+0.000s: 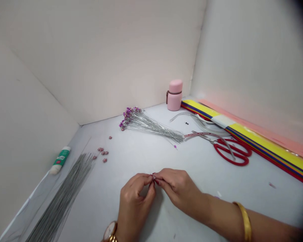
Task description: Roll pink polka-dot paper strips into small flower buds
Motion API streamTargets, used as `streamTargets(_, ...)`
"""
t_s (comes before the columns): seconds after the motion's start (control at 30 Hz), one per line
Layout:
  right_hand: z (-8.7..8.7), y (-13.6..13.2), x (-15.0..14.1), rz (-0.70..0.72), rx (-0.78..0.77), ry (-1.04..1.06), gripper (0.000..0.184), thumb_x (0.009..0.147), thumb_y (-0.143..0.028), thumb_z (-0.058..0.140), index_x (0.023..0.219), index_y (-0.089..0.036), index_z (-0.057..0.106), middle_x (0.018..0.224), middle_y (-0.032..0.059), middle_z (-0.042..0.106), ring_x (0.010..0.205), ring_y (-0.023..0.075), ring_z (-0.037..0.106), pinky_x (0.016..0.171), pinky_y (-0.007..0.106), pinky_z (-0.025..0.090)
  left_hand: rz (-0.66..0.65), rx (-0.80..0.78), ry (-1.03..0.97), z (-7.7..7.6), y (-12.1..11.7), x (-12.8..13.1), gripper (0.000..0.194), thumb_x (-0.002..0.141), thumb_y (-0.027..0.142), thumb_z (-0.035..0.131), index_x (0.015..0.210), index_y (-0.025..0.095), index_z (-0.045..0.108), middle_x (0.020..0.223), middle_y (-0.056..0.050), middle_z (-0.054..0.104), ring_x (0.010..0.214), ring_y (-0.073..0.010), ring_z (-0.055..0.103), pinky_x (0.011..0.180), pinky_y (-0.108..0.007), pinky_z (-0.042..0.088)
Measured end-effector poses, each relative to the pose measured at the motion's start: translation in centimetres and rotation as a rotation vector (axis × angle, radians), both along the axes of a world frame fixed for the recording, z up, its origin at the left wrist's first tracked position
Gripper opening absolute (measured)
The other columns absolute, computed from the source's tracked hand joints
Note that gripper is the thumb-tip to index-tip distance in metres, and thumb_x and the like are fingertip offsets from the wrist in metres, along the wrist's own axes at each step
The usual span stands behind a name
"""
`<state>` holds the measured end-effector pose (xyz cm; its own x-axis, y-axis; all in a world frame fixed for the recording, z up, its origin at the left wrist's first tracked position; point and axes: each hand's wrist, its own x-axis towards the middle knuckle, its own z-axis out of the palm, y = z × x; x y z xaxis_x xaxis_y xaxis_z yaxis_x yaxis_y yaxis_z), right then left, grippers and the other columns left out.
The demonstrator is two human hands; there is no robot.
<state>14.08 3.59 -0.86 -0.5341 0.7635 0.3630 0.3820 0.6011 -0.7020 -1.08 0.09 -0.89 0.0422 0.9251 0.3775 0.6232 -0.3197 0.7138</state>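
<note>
Pale walls point(116, 60) meet behind a whitish counter point(133, 151). Left hand point(136, 193) and right hand point(183, 190) both pinch a tiny piece point(154, 177) at six o'clock, mostly hidden; long axis unreadable. Grey wires point(63, 195) at eight o'clock, lying seven-to-one.

We see a pink flask point(174, 99) just beside some coloured sheets point(267, 144), red scissors point(241, 164) nearby, and a green-and-white tube point(61, 159) lying at left.
</note>
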Motion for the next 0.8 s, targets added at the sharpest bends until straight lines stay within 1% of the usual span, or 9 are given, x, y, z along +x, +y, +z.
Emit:
streamTargets(0.13,-0.04,0.13,0.02,-0.015,-0.075,0.068,0.022,0.083,-0.016,0.042,0.097,-0.017,0.058,0.087,0.0042,0.066,0.078,0.0143,0.06,0.071,0.025,0.047,0.02,-0.11,-0.111,0.11,0.04,-0.11,0.011,0.076,0.016,0.053,0.081,0.017,0.062,0.078,-0.004,0.067,0.072,-0.0156,0.062,0.067,-0.026,0.051)
streamTargets(0.23,-0.02,0.24,0.28,0.001,-0.101,0.078,0.026,0.084,-0.018,0.042,0.106,-0.02,0.056,0.092,0.0043,0.066,0.081,0.0146,0.061,0.073,0.026,0.048,0.003,-0.132,-0.203,0.11,0.01,-0.29,0.013,0.076,0.016,0.052,0.084,0.017,0.062,0.084,-0.005,0.067,0.077,-0.0164,0.063,0.07,-0.027,0.052)
streamTargets(0.3,0.06,0.27,0.41,0.011,-0.104,0.078,0.023,0.084,-0.019,0.043,0.101,-0.02,0.059,0.087,0.0033,0.067,0.078,0.0141,0.061,0.071,0.025,0.048,-0.015,-0.142,-0.23,0.08,-0.04,-0.35,0.014,0.077,0.016,0.052,0.086,0.017,0.063,0.087,-0.006,0.067,0.079,-0.0168,0.062,0.071,-0.027,0.052)
streamTargets(0.37,0.15,0.28,0.47,0.004,-0.109,0.084,0.02,0.084,-0.02,0.044,0.093,-0.021,0.061,0.082,0.0018,0.067,0.074,0.0131,0.061,0.069,0.023,0.047,0.015,-0.166,-0.261,0.04,-0.08,-0.34,0.015,0.077,0.018,0.053,0.088,0.018,0.063,0.087,-0.005,0.068,0.078,-0.0163,0.063,0.071,-0.026,0.052)
streamTargets(0.43,0.15,0.29,0.47,-0.017,-0.109,0.1,0.018,0.084,-0.021,0.044,0.09,-0.021,0.062,0.08,0.001,0.067,0.072,0.0124,0.061,0.066,0.021,0.047,0.036,-0.208,-0.295,0.01,-0.12,-0.3,0.016,0.077,0.019,0.053,0.09,0.018,0.063,0.087,-0.005,0.068,0.078,-0.0161,0.064,0.071,-0.026,0.052)
streamTargets(0.5,0.07,0.3,0.45,-0.023,-0.099,0.111,0.018,0.084,-0.021,0.045,0.09,-0.022,0.062,0.079,0.0007,0.067,0.071,0.0121,0.061,0.066,0.02,0.046,0.008,-0.237,-0.315,-0.02,-0.13,-0.28,0.015,0.077,0.02,0.053,0.089,0.017,0.063,0.087,-0.006,0.069,0.078,-0.0165,0.064,0.071,-0.026,0.052)
streamTargets(0.6,-0.05,0.36,0.46,-0.014,-0.079,0.106,0.018,0.084,-0.02,0.046,0.092,-0.021,0.062,0.08,0.0015,0.066,0.073,0.0122,0.061,0.068,0.021,0.046,-0.018,-0.216,-0.271,0.0,-0.09,-0.38,0.014,0.077,0.019,0.054,0.086,0.017,0.064,0.084,-0.005,0.069,0.076,-0.0164,0.064,0.069,-0.026,0.052)
streamTargets(0.7,0.04,0.45,0.6,-0.002,-0.073,0.091,0.018,0.084,-0.019,0.046,0.093,-0.02,0.061,0.082,0.0022,0.066,0.074,0.0123,0.06,0.069,0.021,0.046,-0.015,-0.156,-0.156,0.21,0.02,-0.56,0.013,0.077,0.017,0.053,0.084,0.018,0.064,0.08,-0.004,0.068,0.073,-0.0152,0.063,0.066,-0.024,0.051)
streamTargets(0.8,0.18,0.51,0.84,0.034,-0.041,0.066,0.019,0.084,-0.017,0.044,0.092,-0.02,0.061,0.081,0.0024,0.066,0.075,0.0126,0.06,0.069,0.021,0.046,-0.072,-0.083,-0.034,0.57,0.17,-0.72,0.013,0.078,0.014,0.052,0.083,0.018,0.063,0.078,-0.004,0.067,0.072,-0.0144,0.062,0.066,-0.023,0.049)
